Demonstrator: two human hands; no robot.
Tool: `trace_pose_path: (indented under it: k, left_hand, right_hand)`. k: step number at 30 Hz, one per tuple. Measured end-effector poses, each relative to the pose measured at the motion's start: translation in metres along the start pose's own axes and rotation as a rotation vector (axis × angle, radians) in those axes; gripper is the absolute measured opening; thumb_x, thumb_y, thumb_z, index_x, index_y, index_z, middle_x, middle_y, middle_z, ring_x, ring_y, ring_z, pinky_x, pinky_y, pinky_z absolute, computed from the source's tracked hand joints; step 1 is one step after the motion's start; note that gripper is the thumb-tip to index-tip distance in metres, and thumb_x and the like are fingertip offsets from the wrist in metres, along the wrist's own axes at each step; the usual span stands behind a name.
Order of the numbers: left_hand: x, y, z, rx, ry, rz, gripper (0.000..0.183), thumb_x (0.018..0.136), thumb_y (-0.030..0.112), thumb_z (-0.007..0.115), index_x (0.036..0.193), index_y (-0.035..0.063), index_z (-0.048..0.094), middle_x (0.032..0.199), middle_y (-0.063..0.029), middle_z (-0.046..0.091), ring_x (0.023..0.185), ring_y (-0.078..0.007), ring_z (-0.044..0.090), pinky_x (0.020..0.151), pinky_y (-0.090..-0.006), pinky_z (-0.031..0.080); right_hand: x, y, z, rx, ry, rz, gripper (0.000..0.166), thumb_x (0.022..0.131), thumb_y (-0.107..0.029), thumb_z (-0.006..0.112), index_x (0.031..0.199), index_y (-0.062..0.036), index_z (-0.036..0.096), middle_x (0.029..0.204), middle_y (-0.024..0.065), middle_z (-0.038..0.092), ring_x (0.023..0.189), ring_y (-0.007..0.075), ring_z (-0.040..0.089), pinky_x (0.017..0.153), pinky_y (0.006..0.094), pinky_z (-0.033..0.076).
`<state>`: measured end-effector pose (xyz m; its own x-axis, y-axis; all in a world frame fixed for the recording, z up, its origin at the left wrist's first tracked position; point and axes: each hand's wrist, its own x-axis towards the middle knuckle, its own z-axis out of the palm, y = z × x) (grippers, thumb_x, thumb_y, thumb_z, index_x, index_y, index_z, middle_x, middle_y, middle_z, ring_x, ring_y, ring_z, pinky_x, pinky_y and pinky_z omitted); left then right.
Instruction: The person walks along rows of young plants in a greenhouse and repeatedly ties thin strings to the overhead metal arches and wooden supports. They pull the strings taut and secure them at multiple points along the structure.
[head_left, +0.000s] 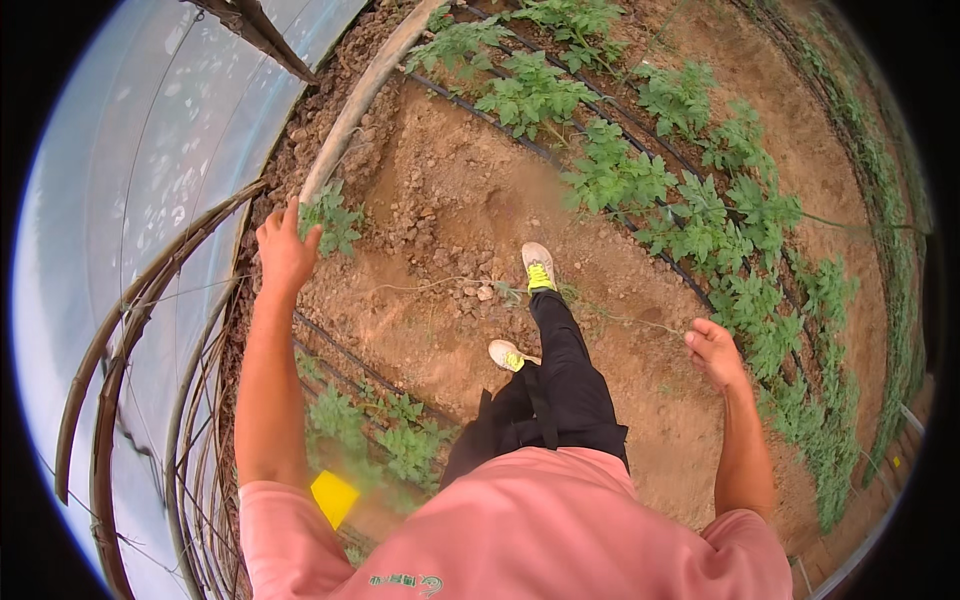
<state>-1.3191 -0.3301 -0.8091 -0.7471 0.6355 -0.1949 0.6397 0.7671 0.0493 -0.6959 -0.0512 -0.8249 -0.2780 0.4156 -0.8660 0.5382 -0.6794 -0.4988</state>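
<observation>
My right hand (716, 354) is raised at the right, its thumb and fingers pinching the end of a thin string or dry stem (645, 322). The strand runs left past my front shoe (538, 266) and across the soil. My left hand (288, 244) is at the lower end of a long, pale wooden pole (360, 97). It overlaps that end, its thumb sticking out to the side. Whether the fingers close around the pole is hidden. A leafy green plant (334, 219), which looks like a young tomato plant, grows just beside this hand.
Similar plants (622, 169) line black drip hoses (502, 127) at the right. More plants (409, 442) grow at lower left near a yellow card (334, 499). Plastic sheeting (161, 112) and curved poles (139, 315) bound the left side. Bare, cloddy soil (480, 187) lies between the rows.
</observation>
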Motion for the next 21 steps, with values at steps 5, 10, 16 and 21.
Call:
trace_pose_path:
  k: [5,10,16,21]
  left_hand:
    - [-0.067,0.207,-0.007,-0.482,-0.489,0.503,0.065,0.097,0.035,0.059,0.151,0.0091,0.035,0.155,-0.0214,0.034,0.145,-0.0327,0.030,0.119,-0.0473,0.027]
    - [-0.097,0.224,0.009,-1.022,-0.772,0.376,0.029,0.099,0.028,0.062,0.115,0.0039,0.065,0.101,-0.0071,0.066,0.091,-0.0152,0.059,0.082,-0.0343,0.048]
    - [-0.064,0.144,-0.022,-1.112,-0.390,0.168,0.022,0.099,0.022,0.063,0.099,0.0013,0.069,0.082,0.0039,0.060,0.076,-0.0070,0.050,0.068,-0.0252,0.042]
    - [-0.022,0.050,-0.040,-0.975,-0.069,-0.093,0.021,0.099,0.022,0.061,0.101,0.0033,0.071,0.077,0.0058,0.058,0.067,-0.0053,0.045,0.062,-0.0233,0.037]
  right_hand:
    - [0.015,-0.059,0.149,-0.150,-0.300,-0.470,0.020,0.096,-0.013,0.064,0.108,0.0021,0.058,0.078,-0.0007,0.059,0.071,0.0045,0.051,0.060,0.0236,0.043]
    - [0.031,-0.119,0.191,0.140,-0.524,-0.394,0.019,0.097,-0.015,0.063,0.110,-0.0019,0.058,0.077,-0.0016,0.058,0.065,0.0038,0.046,0.054,0.0209,0.037]
    - [0.049,-0.144,0.162,0.164,-0.491,-0.380,0.034,0.096,-0.015,0.066,0.124,0.0021,0.057,0.085,-0.0006,0.062,0.071,0.0051,0.054,0.058,0.0200,0.042]
    - [0.052,-0.164,0.137,-0.029,-0.416,-0.514,0.026,0.095,-0.014,0.068,0.115,0.0008,0.059,0.085,-0.0020,0.061,0.073,0.0060,0.053,0.065,0.0242,0.045]
